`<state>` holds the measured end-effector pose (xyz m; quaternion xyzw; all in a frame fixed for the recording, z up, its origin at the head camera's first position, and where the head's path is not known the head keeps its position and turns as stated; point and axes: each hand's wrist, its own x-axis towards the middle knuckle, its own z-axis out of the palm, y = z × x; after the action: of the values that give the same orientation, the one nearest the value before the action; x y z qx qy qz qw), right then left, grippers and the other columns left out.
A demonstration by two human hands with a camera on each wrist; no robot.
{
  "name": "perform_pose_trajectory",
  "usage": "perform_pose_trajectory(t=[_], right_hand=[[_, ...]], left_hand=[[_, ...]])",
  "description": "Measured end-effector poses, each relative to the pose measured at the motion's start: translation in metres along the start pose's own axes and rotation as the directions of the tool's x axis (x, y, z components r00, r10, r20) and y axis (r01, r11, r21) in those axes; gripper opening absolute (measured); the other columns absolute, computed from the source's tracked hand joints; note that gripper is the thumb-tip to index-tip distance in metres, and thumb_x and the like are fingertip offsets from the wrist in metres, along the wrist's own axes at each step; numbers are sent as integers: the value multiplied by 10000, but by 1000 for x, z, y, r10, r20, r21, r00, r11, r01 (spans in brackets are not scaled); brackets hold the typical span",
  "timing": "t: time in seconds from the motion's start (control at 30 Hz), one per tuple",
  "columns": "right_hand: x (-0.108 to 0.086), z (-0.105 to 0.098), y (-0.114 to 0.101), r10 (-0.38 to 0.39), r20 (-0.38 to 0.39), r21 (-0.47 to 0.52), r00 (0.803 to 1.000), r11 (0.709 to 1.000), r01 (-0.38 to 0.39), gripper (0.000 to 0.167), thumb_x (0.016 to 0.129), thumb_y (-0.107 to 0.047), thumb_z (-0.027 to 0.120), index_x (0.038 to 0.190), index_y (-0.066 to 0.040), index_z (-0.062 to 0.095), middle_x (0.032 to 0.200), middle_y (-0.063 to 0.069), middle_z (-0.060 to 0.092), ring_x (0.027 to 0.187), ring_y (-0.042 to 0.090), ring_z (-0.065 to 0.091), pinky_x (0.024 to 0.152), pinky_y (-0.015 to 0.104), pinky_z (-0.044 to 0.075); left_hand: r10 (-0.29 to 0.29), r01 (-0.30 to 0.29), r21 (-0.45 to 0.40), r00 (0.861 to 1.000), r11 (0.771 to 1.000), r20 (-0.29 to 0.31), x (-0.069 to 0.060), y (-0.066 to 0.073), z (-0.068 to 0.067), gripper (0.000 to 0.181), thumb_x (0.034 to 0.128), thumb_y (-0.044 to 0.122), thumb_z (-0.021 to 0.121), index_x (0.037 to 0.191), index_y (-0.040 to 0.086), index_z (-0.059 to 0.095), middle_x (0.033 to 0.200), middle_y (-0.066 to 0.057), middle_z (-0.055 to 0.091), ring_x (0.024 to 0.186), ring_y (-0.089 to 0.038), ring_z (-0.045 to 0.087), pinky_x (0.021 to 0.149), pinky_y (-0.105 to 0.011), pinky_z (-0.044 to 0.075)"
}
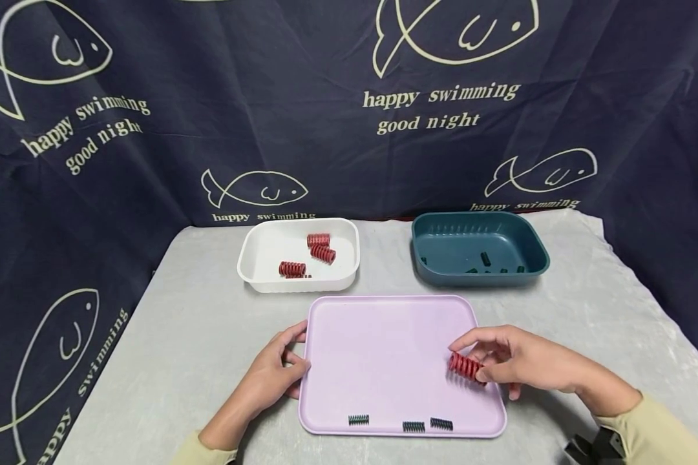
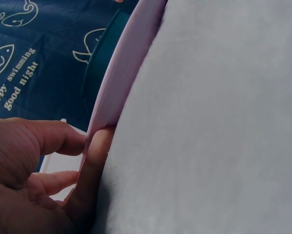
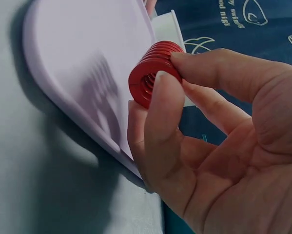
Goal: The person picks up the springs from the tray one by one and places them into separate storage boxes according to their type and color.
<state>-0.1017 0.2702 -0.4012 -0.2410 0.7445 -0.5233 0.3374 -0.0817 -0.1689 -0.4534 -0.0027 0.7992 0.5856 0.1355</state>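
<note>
A red coil spring (image 1: 464, 366) is pinched between the thumb and fingers of my right hand (image 1: 520, 360), above the right side of a lilac tray (image 1: 384, 361). The right wrist view shows the open end of this spring (image 3: 146, 80) close up, with fingers around it. My left hand (image 1: 273, 368) grips the tray's left rim, and in the left wrist view its fingers lie on both sides of the tray's edge (image 2: 117, 87). Along the tray's near edge lie three small dark springs: one dark spring (image 1: 359, 420) toward the middle and two farther right.
Behind the tray stands a white bin (image 1: 256, 258) holding several red springs (image 1: 293, 268). To its right is a teal bin (image 1: 479, 279) with several small dark springs (image 1: 485, 259). A grey cloth (image 1: 169, 336) covers the table, and a navy printed curtain (image 1: 326, 129) hangs behind.
</note>
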Motion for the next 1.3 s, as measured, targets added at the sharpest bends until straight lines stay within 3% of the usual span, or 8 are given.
perform_pose_trajectory(t=[0.13, 0.3, 0.63, 0.97, 1.13, 1.3], right_hand=[[5, -7, -2, 1, -28, 5, 1000, 1000, -1, 440, 982, 12, 620, 1417, 2, 555, 1086, 240, 669, 789, 246, 665, 453, 424, 579], [13, -14, -2, -21, -64, 52, 998, 998, 24, 472, 976, 6, 641, 1436, -11, 542, 1154, 265, 667, 872, 269, 694, 479, 398, 593], [36, -27, -11, -41, -82, 185, 996, 981, 55, 476, 998, -14, 637, 1460, -30, 526, 1108, 207, 695, 894, 272, 712, 568, 373, 627], [75, -42, -36, 1, -151, 223, 989, 974, 33, 532, 996, -58, 663, 1499, -50, 487, 1122, 118, 707, 967, 238, 689, 604, 335, 618], [102, -45, -55, 22, -171, 230, 985, 973, 18, 557, 983, -67, 683, 1506, -84, 491, 1074, 94, 694, 931, 195, 694, 612, 332, 618], [131, -47, -77, 34, -173, 230, 984, 973, 7, 564, 977, -58, 671, 1510, -105, 493, 1058, 87, 694, 967, 244, 685, 629, 331, 610]], left_hand=[[2, -2, -2, 1000, 1000, -2, -1, 1, 0, 724, 879, -64, 675, 1549, 96, 451, 1385, -127, 507, 882, -230, 622, 480, -421, 606], [10, -10, -35, 1000, 999, 0, -2, 1, 1, 722, 876, -74, 686, 1543, 81, 457, 1392, -126, 508, 860, -227, 622, 453, -421, 592], [16, -16, -43, 1000, 999, 1, -2, 0, 1, 720, 878, -76, 688, 1543, 68, 453, 1393, -126, 508, 837, -224, 623, 446, -415, 585], [17, -17, -45, 1000, 999, 7, -1, 1, 1, 717, 883, -68, 685, 1546, 74, 450, 1399, -124, 505, 817, -223, 626, 447, -409, 583], [15, -15, -39, 1000, 999, 0, -1, -1, 1, 721, 878, -71, 685, 1545, 73, 452, 1391, -122, 505, 816, -221, 623, 446, -410, 584], [15, -15, -34, 1000, 999, -9, -1, -2, 1, 723, 876, -65, 694, 1544, 76, 456, 1389, -111, 512, 823, -221, 624, 444, -418, 584]])
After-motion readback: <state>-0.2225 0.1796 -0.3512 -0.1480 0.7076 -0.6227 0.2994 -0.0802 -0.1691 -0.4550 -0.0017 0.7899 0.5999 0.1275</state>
